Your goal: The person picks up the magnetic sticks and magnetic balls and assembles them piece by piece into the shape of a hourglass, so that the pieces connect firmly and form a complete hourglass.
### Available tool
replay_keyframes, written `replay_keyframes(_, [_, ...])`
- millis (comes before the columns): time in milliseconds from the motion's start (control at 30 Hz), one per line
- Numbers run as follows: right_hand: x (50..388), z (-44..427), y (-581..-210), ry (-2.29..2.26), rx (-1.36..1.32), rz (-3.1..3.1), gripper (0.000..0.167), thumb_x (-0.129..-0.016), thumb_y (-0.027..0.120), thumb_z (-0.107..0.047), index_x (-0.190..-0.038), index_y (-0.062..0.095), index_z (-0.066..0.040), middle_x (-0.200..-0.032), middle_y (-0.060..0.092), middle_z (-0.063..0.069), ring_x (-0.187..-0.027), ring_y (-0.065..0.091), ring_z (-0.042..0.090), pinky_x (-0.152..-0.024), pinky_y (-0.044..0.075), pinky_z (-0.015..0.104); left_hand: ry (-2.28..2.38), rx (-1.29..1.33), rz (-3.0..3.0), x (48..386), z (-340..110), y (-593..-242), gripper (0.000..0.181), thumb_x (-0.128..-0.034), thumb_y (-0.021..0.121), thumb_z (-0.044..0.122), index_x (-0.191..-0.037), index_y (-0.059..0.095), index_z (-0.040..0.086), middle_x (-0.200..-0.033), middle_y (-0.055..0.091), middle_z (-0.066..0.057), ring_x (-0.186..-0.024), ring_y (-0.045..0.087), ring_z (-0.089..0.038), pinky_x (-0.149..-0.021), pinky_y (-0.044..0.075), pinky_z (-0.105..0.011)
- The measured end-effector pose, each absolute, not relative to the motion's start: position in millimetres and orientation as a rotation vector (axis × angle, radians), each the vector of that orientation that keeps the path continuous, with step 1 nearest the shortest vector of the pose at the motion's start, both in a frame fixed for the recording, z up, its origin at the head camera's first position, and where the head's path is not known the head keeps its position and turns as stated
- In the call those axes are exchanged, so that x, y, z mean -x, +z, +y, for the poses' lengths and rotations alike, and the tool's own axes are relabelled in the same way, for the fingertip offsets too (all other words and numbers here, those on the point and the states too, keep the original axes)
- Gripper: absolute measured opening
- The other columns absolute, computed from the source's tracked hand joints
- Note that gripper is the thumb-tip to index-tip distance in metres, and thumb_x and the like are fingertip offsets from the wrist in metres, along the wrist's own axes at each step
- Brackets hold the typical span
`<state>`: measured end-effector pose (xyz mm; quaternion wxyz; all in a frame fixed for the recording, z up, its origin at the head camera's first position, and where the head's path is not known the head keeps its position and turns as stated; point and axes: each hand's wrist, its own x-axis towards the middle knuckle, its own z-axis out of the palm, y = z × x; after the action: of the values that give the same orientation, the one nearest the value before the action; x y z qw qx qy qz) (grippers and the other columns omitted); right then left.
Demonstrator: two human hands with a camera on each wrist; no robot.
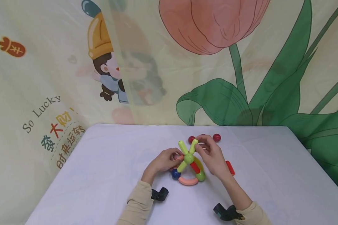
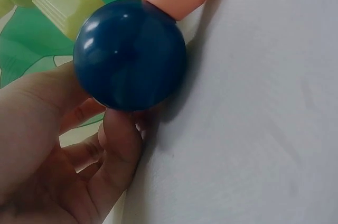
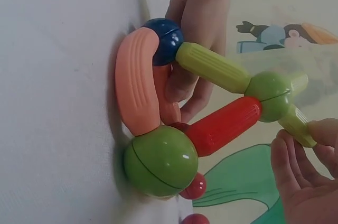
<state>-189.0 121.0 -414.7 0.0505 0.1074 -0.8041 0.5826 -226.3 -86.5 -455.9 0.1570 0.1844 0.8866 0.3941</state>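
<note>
At the left, a printed cloth (image 1: 53,93) hangs beside and behind the white surface (image 1: 101,175). A black wrist camera (image 1: 159,194) is worn at the left sleeve (image 1: 139,200). The left hand (image 1: 164,161) is at the left side of the ball-and-rod assembly (image 1: 189,160), which is located near the middle of the surface; its grip is curled about that side, the exact contact piece being partly hidden. A blue ball (image 1: 176,174) forms the left corner. From it, a lower yellow-green rod (image 1: 181,167) rises to the upper green ball (image 3: 269,96), and a curved pink rod (image 1: 188,181) runs along the near side to the lower green ball (image 1: 200,176). Two further yellow-green rods project upward from the upper green ball, forming a V. A red rod (image 1: 195,167) joins the two green balls, with a curved yellow rod (image 1: 198,163) just behind it. The right hand (image 1: 211,153) has its grip closed in a pinch on the upper right rod (image 1: 193,146). Red balls (image 1: 217,137) lie beyond the assembly, on the far side. A loose red piece (image 1: 230,167) lies to the right, just beside the right wrist
</note>
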Motion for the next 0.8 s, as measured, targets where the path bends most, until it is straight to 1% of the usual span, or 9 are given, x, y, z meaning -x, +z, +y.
replay_keyframes(133, [188.8, 123.1, -416.0, 1.747, -0.374, -2.467, 0.037, -0.091, 0.062, -0.013, -0.125, 0.049, -0.013, -0.122, 0.055, 0.005, -0.104, 0.063, 0.022, -0.083, 0.053, 0.021, 1.123, -0.551, 2.534, 225.3, -87.0, -453.7, 0.026, -0.0911, 0.062, 0.031, -0.111, 0.063, 0.014, -0.081, 0.056, -0.002, -0.055, 0.054, -0.01, -0.054, 0.047, -0.024])
replay_keyframes(200, [188.6, 124.9, -416.6, 1.736, -0.405, -2.489, 0.041, -0.09, 0.063, -0.013, -0.128, 0.047, -0.013, -0.122, 0.055, 0.006, -0.103, 0.062, 0.021, -0.083, 0.052, 0.02, 1.094, -0.577, 2.562, 224.2, -88.7, -450.3, 0.024, -0.092, 0.06, 0.025, -0.113, 0.063, 0.014, -0.084, 0.058, -0.002, -0.062, 0.056, -0.011, -0.06, 0.048, -0.025])
replay_keyframes(300, [188.2, 126.1, -417.4, 1.731, -0.429, -2.512, 0.049, -0.089, 0.064, -0.011, -0.133, 0.043, -0.015, -0.121, 0.058, 0.007, -0.102, 0.062, 0.021, -0.084, 0.052, 0.02, 1.067, -0.653, 2.582, 222.0, -93.8, -442.7, 0.029, -0.0921, 0.055, 0.015, -0.12, 0.061, 0.015, -0.101, 0.059, -0.002, -0.086, 0.059, -0.014, -0.078, 0.05, -0.03])
replay_keyframes(367, [188.1, 125.7, -417.2, 1.746, -0.433, -2.51, 0.051, -0.089, 0.064, -0.011, -0.134, 0.041, -0.015, -0.119, 0.059, 0.008, -0.101, 0.062, 0.021, -0.084, 0.051, 0.018, 1.064, -0.758, 2.566, 220.8, -98.3, -436.6, 0.036, -0.0909, 0.053, 0.013, -0.127, 0.057, 0.015, -0.117, 0.056, -0.002, -0.107, 0.055, -0.017, -0.094, 0.045, -0.037])
replay_keyframes(433, [188.0, 124.8, -416.6, 1.758, -0.434, -2.499, 0.051, -0.089, 0.064, -0.011, -0.134, 0.04, -0.015, -0.119, 0.06, 0.008, -0.102, 0.062, 0.021, -0.084, 0.051, 0.017, 1.089, -0.809, 2.504, 218.7, -100.8, -431.2, 0.043, -0.091, 0.053, 0.021, -0.134, 0.051, 0.018, -0.133, 0.049, -0.001, -0.126, 0.046, -0.02, -0.105, 0.038, -0.044])
replay_keyframes(500, [188.1, 124.2, -415.9, 1.765, -0.445, -2.483, 0.05, -0.089, 0.064, -0.011, -0.133, 0.042, -0.014, -0.12, 0.06, 0.008, -0.103, 0.061, 0.022, -0.084, 0.05, 0.016, 1.111, -0.849, 2.456, 217.2, -97.8, -429.4, 0.049, -0.0903, 0.057, 0.033, -0.137, 0.047, 0.02, -0.141, 0.045, 0.001, -0.135, 0.038, -0.018, -0.11, 0.032, -0.046])
replay_keyframes(567, [188.4, 124.1, -416.1, 1.77, -0.467, -2.471, 0.047, -0.089, 0.064, -0.011, -0.132, 0.043, -0.013, -0.12, 0.06, 0.008, -0.103, 0.062, 0.022, -0.084, 0.05, 0.016, 1.146, -0.859, 2.417, 214.7, -89.4, -431.0, 0.052, -0.0891, 0.059, 0.041, -0.136, 0.046, 0.022, -0.138, 0.049, 0.004, -0.131, 0.042, -0.014, -0.108, 0.035, -0.043])
replay_keyframes(633, [189.0, 124.4, -416.8, 1.772, -0.486, -2.465, 0.045, -0.089, 0.064, -0.012, -0.13, 0.045, -0.013, -0.12, 0.06, 0.007, -0.105, 0.062, 0.021, -0.084, 0.051, 0.017, 1.199, -0.863, 2.378, 212.3, -77.3, -435.9, 0.048, -0.0882, 0.061, 0.044, -0.13, 0.05, 0.022, -0.126, 0.057, 0.006, -0.117, 0.052, -0.009, -0.101, 0.042, -0.036])
replay_keyframes(800, [189.6, 125.1, -417.9, 1.708, -0.496, -2.496, 0.042, -0.09, 0.064, -0.014, -0.129, 0.048, -0.017, -0.121, 0.059, 0.003, -0.108, 0.059, 0.018, -0.085, 0.051, 0.019, 1.328, -0.9, 2.328, 207.5, -52.8, -449.2, 0.031, -0.0906, 0.06, 0.038, -0.115, 0.056, 0.019, -0.096, 0.064, 0.008, -0.083, 0.058, -0.004, -0.077, 0.048, -0.021])
